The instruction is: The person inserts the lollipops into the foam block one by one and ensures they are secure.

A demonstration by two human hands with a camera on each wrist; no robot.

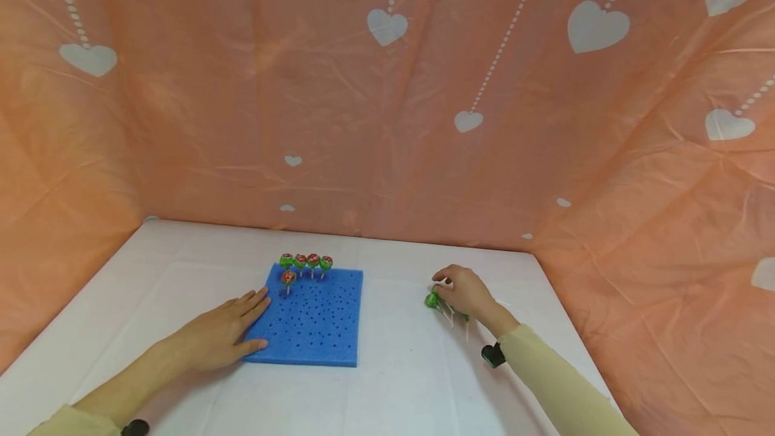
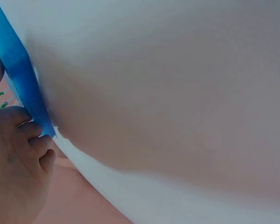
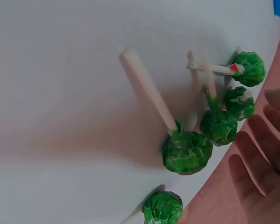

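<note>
Tabletop [image 1: 399,342]: five upright lollipops [image 1: 313,260], five loose ones [image 3: 187,153].

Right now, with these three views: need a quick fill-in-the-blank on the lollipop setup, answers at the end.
1. The left hand rests on the edge of a foam board whose color is ____.
2. Counted in the head view, ____ of the lollipops stand in the board.
3. Of those standing, ____ are in the back row.
4. In the head view, the loose lollipops, next to the right hand, lie to the ____ of the board.

Missing words: blue; five; four; right.
</note>
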